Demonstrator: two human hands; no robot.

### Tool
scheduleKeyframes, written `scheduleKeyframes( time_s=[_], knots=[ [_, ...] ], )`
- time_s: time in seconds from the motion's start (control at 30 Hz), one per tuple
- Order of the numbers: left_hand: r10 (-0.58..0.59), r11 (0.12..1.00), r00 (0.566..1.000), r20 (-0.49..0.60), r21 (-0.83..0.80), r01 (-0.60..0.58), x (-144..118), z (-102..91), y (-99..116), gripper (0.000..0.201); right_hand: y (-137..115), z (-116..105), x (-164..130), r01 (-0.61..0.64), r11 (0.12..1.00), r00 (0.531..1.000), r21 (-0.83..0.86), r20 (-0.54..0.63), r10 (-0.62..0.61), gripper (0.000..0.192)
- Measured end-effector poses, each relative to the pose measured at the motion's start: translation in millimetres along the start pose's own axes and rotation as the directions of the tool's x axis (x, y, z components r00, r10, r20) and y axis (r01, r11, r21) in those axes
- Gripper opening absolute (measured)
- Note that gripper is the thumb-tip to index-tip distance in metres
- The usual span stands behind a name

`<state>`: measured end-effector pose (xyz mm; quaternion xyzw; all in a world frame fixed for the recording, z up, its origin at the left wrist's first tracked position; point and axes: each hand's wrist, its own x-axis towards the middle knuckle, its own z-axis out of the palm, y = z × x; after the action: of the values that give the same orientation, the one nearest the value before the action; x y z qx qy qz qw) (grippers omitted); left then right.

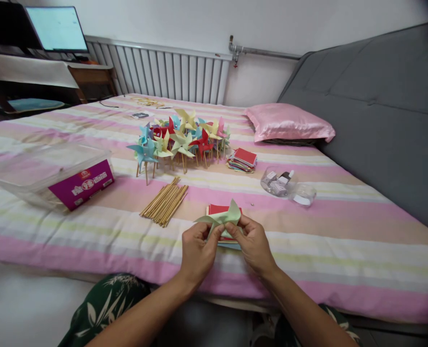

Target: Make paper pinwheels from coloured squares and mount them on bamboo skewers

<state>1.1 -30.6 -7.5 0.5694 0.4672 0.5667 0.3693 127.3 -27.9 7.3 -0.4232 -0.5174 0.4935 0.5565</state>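
Step in hand, by the look of it: shaping the green pinwheel [221, 219], blades turned up, no stick visible on it. It's at center, just above the near paper stack [218, 209]. Left hand [196, 245] comes in from 7 o'clock, right hand [256, 244] from 5; both are pinched on the paper, thumbs close together near its middle. Sticks [165, 202] lie at 10 o'clock, mounted pinwheels [182, 145] at 11, cups [277, 183] at 2. Can't tell if the center is fastened; thumbs hide it. My read: next move calls for keeping the middle pinched, blades uncreased, before either hand frees up.
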Motion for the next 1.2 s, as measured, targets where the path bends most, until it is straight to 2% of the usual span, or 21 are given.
scheduleKeyframes(
  time_s=[0.47, 0.6, 0.83, 1.0, 1.2],
  knots=[
    [-0.016, 0.998, 1.000, 0.024, 0.067, 0.014, -0.3, -0.8, 5.9, 0.030, 3.0, -0.7, -0.1, 0.007, 0.999, 1.000, -0.034, 0.015, -0.006, 0.025],
    [-0.038, 0.999, 0.996, 0.075, 0.017, 0.037, 1.5, -1.3, 6.7, 0.028, 3.8, -2.4, -0.4, 0.011, 1.000, 1.000, -0.024, 0.014, -0.010, 0.025],
    [-0.166, 0.955, 0.948, 0.270, -0.196, 0.223, 14.3, -5.0, 1.5, 0.025, 5.2, -13.0, 6.3, -0.054, 0.996, 0.994, 0.075, 0.095, 0.047, 0.026],
    [-0.232, 0.920, 0.937, 0.260, -0.254, 0.298, 22.2, -9.2, 3.0, 0.026, 5.2, -15.9, 6.6, -0.119, 0.993, 0.988, 0.013, 0.104, 0.118, 0.029],
    [-0.341, 0.807, 0.856, 0.387, -0.346, 0.478, 24.6, -9.7, 9.1, 0.028, 6.4, -15.5, 6.1, -0.111, 0.993, 0.988, -0.031, 0.106, 0.114, 0.026]
  ],
)
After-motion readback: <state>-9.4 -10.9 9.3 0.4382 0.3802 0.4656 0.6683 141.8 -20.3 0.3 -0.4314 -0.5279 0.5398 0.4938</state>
